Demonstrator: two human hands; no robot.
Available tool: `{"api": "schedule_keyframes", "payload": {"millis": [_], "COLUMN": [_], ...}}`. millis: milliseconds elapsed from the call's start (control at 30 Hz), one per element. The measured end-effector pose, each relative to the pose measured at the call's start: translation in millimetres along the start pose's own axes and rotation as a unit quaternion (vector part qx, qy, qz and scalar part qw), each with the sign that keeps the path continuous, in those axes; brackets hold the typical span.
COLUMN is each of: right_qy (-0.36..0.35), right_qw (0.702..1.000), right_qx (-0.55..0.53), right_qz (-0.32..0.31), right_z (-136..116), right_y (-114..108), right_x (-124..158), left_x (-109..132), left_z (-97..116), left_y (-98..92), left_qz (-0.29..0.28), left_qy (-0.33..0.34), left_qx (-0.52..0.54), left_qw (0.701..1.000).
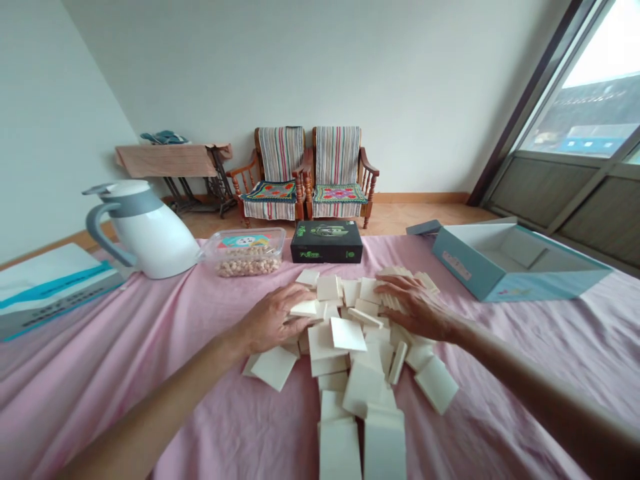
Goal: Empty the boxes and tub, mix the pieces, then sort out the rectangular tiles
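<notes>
A loose heap of square, cream-white tiles (347, 333) lies on the pink cloth in front of me. My left hand (275, 317) rests against the heap's left side, thumb and fingers apart, with a white tile (303, 308) showing between them. Over the right side of the heap lies my right hand (415, 307), its fingers stretched across several tiles standing in a row (393, 301). Some fingertips of both hands are hidden among the tiles. Toward me the heap narrows into stacked tiles (340, 447). Single tiles lie at its outer edges, left (274, 368) and right (437, 385).
Behind the heap stand a black box (326, 243) and a clear plastic tub (250, 253) of small beige pieces. A white and grey jug (150, 230) and a flat blue-white package (55, 287) are left. An open light-blue box (520, 267) sits right on the pink cloth (210, 400).
</notes>
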State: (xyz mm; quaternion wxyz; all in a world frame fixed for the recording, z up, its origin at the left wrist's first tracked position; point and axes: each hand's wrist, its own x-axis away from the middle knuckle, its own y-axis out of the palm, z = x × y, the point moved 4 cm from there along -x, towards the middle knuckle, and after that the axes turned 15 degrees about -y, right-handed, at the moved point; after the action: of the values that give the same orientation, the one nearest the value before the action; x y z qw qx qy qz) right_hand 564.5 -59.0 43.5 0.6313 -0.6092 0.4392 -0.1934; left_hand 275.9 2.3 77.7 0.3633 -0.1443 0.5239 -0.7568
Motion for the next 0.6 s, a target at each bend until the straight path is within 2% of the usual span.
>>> {"api": "schedule_keyframes", "payload": {"millis": [133,267,333,367,400,467,533,600], "right_qy": [0.002,0.042,0.066,0.074,0.08,0.095,0.111,0.136], "right_qw": [1.0,0.999,0.997,0.997,0.996,0.994,0.993,0.99], "right_qx": [0.0,-0.007,-0.017,-0.022,-0.026,-0.032,-0.018,0.01], "right_qz": [-0.007,0.003,-0.017,-0.03,-0.038,-0.034,-0.022,-0.044], "right_z": [8,12,16,19,22,28,33,39], "right_y": [-4,-22,-31,-34,-37,-40,-38,-29], "right_x": [31,50,54,53,51,39,20,-1], "left_x": [39,73,82,82,81,70,52,31], "left_z": [-33,-72,-79,-76,-68,-37,8,54], "left_y": [-8.9,-18.5,-26.7,-31.1,-35.2,-37.8,-32.5,-17.9], "left_qz": [0.007,0.02,0.039,0.045,0.049,0.019,-0.015,-0.041], "left_qy": [-0.038,-0.057,-0.052,-0.049,-0.048,-0.033,0.0,0.045], "left_qx": [0.003,-0.043,-0.068,-0.076,-0.079,-0.067,-0.048,-0.043], "left_qw": [0.999,0.997,0.996,0.995,0.994,0.997,0.999,0.997]}}
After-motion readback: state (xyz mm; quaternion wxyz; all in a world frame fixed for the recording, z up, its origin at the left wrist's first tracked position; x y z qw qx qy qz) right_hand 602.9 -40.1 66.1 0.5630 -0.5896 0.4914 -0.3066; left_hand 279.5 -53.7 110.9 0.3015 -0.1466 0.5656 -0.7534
